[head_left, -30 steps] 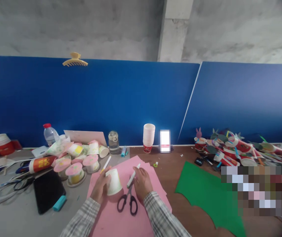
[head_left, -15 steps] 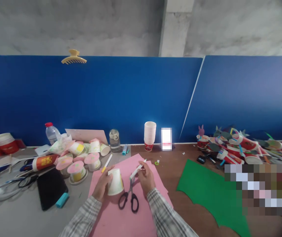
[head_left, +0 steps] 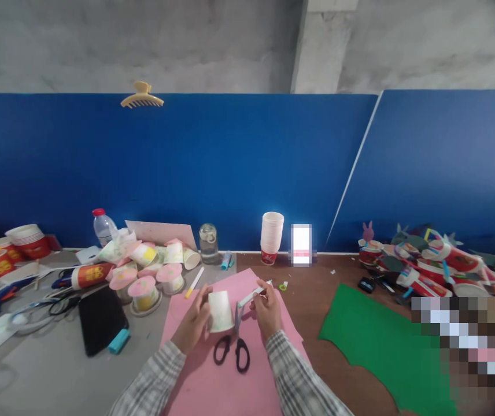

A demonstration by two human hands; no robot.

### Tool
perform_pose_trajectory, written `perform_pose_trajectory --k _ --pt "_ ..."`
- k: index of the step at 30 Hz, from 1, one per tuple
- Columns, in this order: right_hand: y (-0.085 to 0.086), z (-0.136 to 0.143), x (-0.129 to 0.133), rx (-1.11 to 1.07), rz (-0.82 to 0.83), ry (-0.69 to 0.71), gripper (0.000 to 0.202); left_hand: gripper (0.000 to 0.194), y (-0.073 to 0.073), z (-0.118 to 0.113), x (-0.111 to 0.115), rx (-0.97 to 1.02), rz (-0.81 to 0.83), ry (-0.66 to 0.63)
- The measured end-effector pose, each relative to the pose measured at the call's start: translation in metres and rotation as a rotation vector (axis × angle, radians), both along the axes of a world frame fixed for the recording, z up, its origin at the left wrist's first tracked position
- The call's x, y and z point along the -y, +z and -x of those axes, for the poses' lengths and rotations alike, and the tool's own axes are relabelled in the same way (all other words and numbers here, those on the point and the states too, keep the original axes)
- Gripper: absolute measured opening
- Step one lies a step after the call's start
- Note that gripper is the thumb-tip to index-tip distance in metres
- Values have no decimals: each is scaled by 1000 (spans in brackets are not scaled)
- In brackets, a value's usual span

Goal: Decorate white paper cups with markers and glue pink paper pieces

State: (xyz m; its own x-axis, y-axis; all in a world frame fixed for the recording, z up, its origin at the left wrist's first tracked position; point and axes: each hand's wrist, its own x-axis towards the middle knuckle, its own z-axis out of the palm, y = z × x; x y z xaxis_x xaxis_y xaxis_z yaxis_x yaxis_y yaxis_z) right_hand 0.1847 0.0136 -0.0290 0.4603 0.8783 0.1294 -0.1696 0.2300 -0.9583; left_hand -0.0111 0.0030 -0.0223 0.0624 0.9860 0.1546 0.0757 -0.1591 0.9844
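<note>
Left hand (head_left: 196,319) grips cup (head_left: 220,312), wide end toward near edge of sheet (head_left: 213,387). Right hand (head_left: 268,307) pinches pen (head_left: 248,297) just right of cup; long axis slants, left end toward cup, apart.

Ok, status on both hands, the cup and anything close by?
Left hand holding pale paper cup. Right hand gripping white pen. Scissors between hands, lying on pink paper.

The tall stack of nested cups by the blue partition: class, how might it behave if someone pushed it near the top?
The stack would probably tip easily, being tall and narrowing at its foot. It looks like paper, so it is likely light for its size. Once toppled, its round sides might let it roll.
</note>
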Motion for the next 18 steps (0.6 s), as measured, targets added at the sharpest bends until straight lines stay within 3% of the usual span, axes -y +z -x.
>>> perform_pose_trajectory --k 3,7,10,14,18 --pt "0 -1 0 1 6 -2 34 59 -2 12 -8 -44 -129 268" --pt "-1 0 0 -5 15 -4 34 47 2 36 -22 -195 -178 403" --pt "0 1 1 -11 18 14 34 33 2 40 -25 -338 -223 363" --pt "2 2 4 -19 17 50 34 19 -5 27 -22 -502 -269 252" --pt "5 2 5 -52 14 69 35 2 -10 22 -20 -577 -297 243"
